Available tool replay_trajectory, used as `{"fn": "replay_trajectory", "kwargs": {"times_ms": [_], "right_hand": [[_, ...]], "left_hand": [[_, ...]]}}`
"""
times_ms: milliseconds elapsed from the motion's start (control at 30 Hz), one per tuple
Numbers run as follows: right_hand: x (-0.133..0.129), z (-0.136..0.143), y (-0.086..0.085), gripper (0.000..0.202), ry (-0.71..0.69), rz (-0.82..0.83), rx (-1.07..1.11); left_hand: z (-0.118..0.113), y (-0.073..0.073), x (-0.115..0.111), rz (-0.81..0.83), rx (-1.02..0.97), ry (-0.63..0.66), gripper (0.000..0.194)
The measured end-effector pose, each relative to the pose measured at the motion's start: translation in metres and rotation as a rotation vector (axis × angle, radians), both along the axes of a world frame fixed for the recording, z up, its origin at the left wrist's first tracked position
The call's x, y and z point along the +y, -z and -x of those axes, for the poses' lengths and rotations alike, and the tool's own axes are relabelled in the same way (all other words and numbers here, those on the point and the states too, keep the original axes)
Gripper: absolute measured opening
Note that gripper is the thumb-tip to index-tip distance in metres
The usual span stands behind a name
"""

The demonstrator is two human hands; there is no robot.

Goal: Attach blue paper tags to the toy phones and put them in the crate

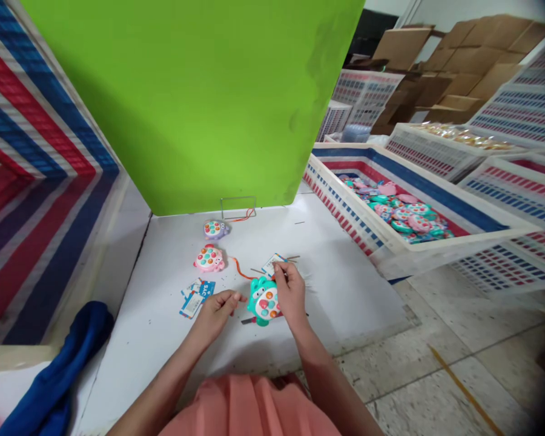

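A teal animal-shaped toy (267, 301) with coloured round buttons lies on the white table between my hands. My right hand (291, 290) is closed in a pinch over its upper right edge, where a bit of orange cord shows at the fingertips. The orange cord (238, 266) trails from the toy's head to the upper left. My left hand (220, 310) is closed, thumb and forefinger together beside the toy's left side; anything between them is too small to make out. A printed card (272, 264) lies behind the right fingers. A flat dark strip (248, 321) sticks out below the toy.
Pink (209, 258) and purple toys (215, 229) lie farther back, near a wire frame (238, 207). Blue-white cards (195, 300) lie left. A green board (209, 109) stands behind. At right is a basket (418, 242) of toys; at left, a striped crate (49, 181) and blue cloth (68, 369).
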State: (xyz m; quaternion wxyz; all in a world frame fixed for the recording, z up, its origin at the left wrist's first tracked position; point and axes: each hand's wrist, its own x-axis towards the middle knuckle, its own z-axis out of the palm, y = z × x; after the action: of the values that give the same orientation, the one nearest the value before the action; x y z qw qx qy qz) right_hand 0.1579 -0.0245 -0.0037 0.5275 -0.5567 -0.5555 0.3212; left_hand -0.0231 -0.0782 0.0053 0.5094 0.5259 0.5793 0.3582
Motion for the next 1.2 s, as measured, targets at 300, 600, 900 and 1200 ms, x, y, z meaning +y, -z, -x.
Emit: {"fn": "replay_trajectory", "kwargs": {"times_ms": [300, 600, 900, 1200], "right_hand": [[-0.003, 0.001, -0.003, 0.023, -0.084, 0.034, 0.008], [-0.004, 0.0, -0.003, 0.023, -0.102, 0.013, -0.03], [-0.005, 0.0, 0.0, 0.023, -0.107, 0.001, -0.038], [-0.004, 0.003, 0.004, 0.021, -0.129, 0.035, -0.045]], "left_hand": [[-0.003, 0.002, -0.004, 0.17, -0.193, 0.165, 0.046], [-0.002, -0.009, -0.004, 0.078, -0.125, 0.105, 0.023], [-0.001, -0.007, -0.005, 0.186, -0.133, 0.131, 0.032], [-0.003, -0.008, -0.006, 0.336, -0.589, 0.056, 0.024]]}}
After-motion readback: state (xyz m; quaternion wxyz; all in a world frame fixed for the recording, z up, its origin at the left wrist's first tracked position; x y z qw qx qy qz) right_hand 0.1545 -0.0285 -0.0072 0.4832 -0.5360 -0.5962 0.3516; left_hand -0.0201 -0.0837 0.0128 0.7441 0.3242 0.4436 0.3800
